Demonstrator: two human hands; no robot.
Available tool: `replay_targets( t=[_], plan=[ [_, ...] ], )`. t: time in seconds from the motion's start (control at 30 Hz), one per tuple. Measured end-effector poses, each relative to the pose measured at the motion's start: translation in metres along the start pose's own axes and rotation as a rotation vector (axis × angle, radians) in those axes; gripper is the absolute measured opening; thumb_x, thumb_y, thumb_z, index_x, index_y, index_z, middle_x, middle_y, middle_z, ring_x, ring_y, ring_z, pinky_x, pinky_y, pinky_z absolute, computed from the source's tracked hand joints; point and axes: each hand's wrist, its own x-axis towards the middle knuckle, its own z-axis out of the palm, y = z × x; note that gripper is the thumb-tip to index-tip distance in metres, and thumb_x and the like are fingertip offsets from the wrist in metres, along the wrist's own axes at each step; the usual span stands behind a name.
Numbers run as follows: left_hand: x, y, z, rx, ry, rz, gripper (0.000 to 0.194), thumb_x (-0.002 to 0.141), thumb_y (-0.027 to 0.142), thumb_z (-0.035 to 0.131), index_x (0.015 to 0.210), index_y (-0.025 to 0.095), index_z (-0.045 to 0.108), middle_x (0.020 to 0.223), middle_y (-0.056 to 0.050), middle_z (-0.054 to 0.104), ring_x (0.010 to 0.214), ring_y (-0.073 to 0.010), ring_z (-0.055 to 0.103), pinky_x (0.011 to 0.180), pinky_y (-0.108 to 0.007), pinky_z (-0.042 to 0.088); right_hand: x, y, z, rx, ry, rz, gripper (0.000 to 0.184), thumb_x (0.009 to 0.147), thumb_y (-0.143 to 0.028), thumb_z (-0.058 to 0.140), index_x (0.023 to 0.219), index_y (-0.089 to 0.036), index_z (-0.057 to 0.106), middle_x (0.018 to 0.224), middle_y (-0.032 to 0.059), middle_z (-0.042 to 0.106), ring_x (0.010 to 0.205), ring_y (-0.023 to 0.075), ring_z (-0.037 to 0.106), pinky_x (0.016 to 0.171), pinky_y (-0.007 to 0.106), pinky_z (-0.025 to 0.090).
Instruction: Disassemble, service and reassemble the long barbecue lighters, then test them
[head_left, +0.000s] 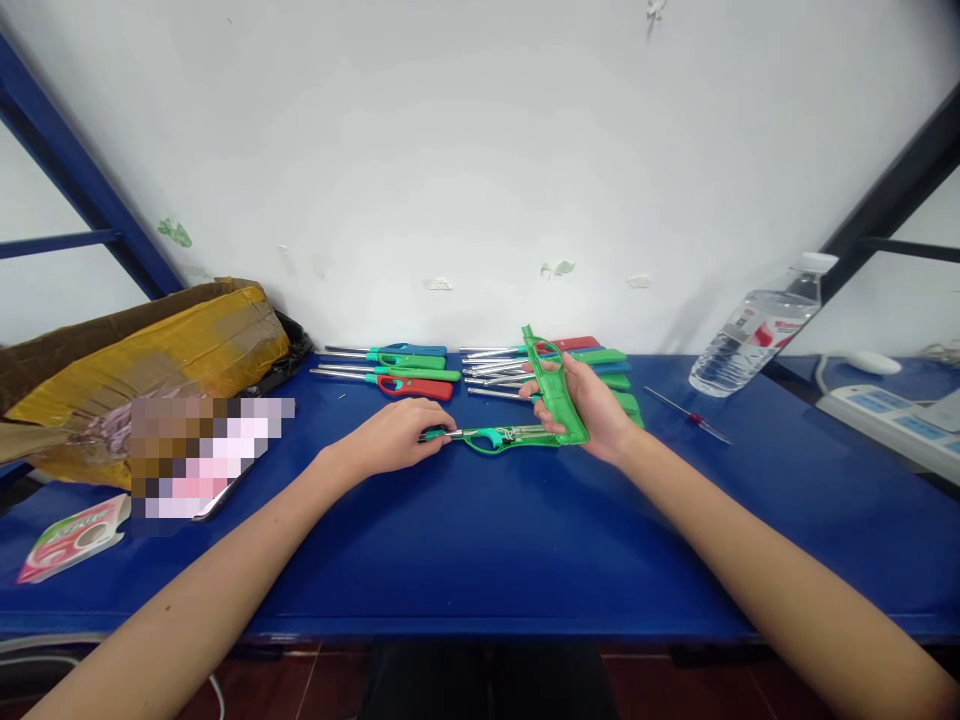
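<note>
Near the middle of the blue table lies an opened long-neck gas lighter [491,440], its green trigger and inner parts exposed. My left hand [401,437] closes its fingers on the lighter's front end, by the metal tube. In my right hand [596,408] is a loose green half shell [555,395] of a lighter handle, tilted up with its tip toward the wall. The lower end of that shell overlaps the opened lighter's rear; whether they touch I cannot tell. Behind my hands, several assembled lighters [416,375] lie in a left group, and more lighters [495,365] are partly hidden behind my right hand.
A screwdriver [686,410] with a red handle lies right of my right hand. Farther right are a water bottle [757,335] and a power strip [892,425]. At left are a taped cardboard box [165,350], a blurred phone [217,460] and a printed card [75,540].
</note>
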Motion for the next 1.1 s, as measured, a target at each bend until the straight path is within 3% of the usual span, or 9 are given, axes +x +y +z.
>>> replay_targets(
  t=[0.2,0.4,0.53,0.63,0.73,0.9,1.1],
  plan=[
    [0.000,-0.002,0.003,-0.007,0.019,0.007,0.021,0.094,0.027,0.054,0.102,0.021,0.073,0.094,-0.006,0.071,0.084,-0.0185,0.066,0.076,-0.027,0.050,0.000,0.004,0.000,-0.050,0.007,0.001,0.032,0.095,-0.049,0.041,0.099,-0.022,0.059,0.078,0.0029,0.067,0.045,0.0100,0.048,0.034,0.020,0.034],
    [0.002,-0.001,0.004,-0.047,0.009,-0.022,0.021,0.093,0.025,0.055,0.097,0.019,0.074,0.094,-0.006,0.072,0.082,-0.0176,0.066,0.073,-0.025,0.049,0.005,0.014,-0.003,-0.302,0.014,-0.093,0.040,0.091,-0.056,0.048,0.105,-0.019,0.059,0.085,0.0046,0.067,0.046,0.0092,0.050,0.034,0.021,0.031],
    [0.003,0.003,0.003,-0.038,-0.020,-0.064,0.017,0.091,0.020,0.058,0.095,0.018,0.075,0.094,-0.006,0.071,0.083,-0.0175,0.065,0.072,-0.024,0.046,0.005,0.022,-0.007,-0.620,0.017,-0.225,0.044,0.092,-0.057,0.046,0.111,-0.018,0.057,0.093,0.0066,0.068,0.051,0.0108,0.051,0.042,0.023,0.036],
    [0.003,0.004,0.004,-0.013,-0.012,-0.092,0.016,0.089,0.018,0.060,0.095,0.019,0.074,0.095,-0.005,0.072,0.085,-0.0182,0.065,0.074,-0.025,0.046,0.002,0.025,-0.008,-1.003,0.056,-0.377,0.045,0.093,-0.051,0.047,0.121,-0.017,0.057,0.105,0.0096,0.069,0.071,0.0183,0.061,0.062,0.030,0.047],
    [0.003,0.005,0.006,0.016,0.004,-0.131,0.015,0.088,0.019,0.061,0.095,0.020,0.074,0.096,-0.004,0.072,0.086,-0.0188,0.065,0.076,-0.026,0.046,0.000,0.027,-0.009,-1.252,0.047,-0.429,0.048,0.094,-0.048,0.046,0.128,-0.017,0.057,0.116,0.0113,0.069,0.089,0.0254,0.065,0.076,0.037,0.048],
    [0.002,0.009,0.007,0.053,0.008,-0.181,0.014,0.088,0.020,0.063,0.096,0.020,0.074,0.097,-0.003,0.072,0.087,-0.0195,0.065,0.074,-0.026,0.047,0.000,0.031,-0.009,-1.339,0.011,-0.397,0.049,0.095,-0.050,0.044,0.129,-0.017,0.058,0.107,0.0105,0.072,0.088,0.0267,0.067,0.077,0.037,0.049],
    [0.002,0.009,0.010,0.192,0.055,-0.040,0.018,0.092,0.019,0.058,0.097,0.018,0.075,0.097,-0.006,0.072,0.090,-0.0217,0.065,0.076,-0.030,0.049,-0.001,0.031,-0.007,-1.385,-0.001,-0.381,0.049,0.092,-0.050,0.049,0.128,-0.019,0.059,0.098,0.0074,0.074,0.085,0.0258,0.067,0.073,0.035,0.048]
  ],
)
